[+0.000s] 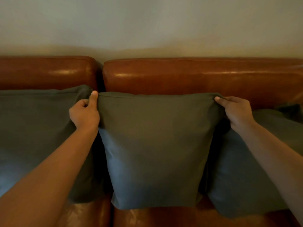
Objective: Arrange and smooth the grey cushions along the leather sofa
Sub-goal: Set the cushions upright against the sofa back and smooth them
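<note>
Left hand (84, 114): closed in a pinch on the top left corner of the middle cushion (155, 148), thumb up along the seam, other fingers curled behind the fabric.
Right hand (235, 113): closed on the top right corner of the same cushion, fingers over the edge (fingertips mostly hidden in the fold).
Middle cushion: between the two hands, upright, leaning on the sofa (196, 76) back, its lower edge on the seat.
Left cushion (37, 128): just outside the left hand, touching the middle one, also upright against the back.
Right cushion (242, 169): under the right forearm, sitting lower than the other two and tilted, its left edge tucked behind the middle cushion.
Sofa: brown leather, back sections split by a gap above the left hand.
Wall (147, 22): plain, above the sofa back.
</note>
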{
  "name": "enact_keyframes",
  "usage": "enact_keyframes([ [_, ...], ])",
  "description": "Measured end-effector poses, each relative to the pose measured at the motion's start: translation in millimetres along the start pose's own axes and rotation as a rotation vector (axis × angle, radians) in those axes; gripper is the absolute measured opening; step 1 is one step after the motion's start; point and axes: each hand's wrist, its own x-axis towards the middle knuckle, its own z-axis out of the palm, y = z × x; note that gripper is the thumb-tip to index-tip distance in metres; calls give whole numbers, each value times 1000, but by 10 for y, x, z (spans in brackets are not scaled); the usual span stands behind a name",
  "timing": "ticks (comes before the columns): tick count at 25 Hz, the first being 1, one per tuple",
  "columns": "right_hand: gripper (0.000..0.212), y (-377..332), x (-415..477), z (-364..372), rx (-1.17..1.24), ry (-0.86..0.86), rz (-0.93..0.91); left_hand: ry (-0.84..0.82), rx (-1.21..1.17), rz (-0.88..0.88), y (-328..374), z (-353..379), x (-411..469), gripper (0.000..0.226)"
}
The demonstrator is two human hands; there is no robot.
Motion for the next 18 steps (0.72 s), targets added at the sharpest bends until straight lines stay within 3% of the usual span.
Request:
enact_keyframes([
  [4, 37, 20, -103, 52, -451, 83, -316, -19, 65, -4, -21, 51, 78, 51],
  [7, 45, 37, -141, -165, -409, -115, -427, -158, -76, -29, -100, -70, 116, 21],
  [9, 44, 39, -119, -276, -493, -217, -515, -312, -142, -35, -112, -204, 173, 25],
  [11, 31, -27, -97, -256, -610, -188, -608, -374, -14, 49, -107, -265, 223, 28],
  [13, 23, -97, -85, -191, -644, -97, -652, -281, 15, 74, -100, -273, 226, 30],
  [18, 27, -34, -54, -46, -562, 11, -582, -54, 70, 87, -86, -206, 111, 30],
])
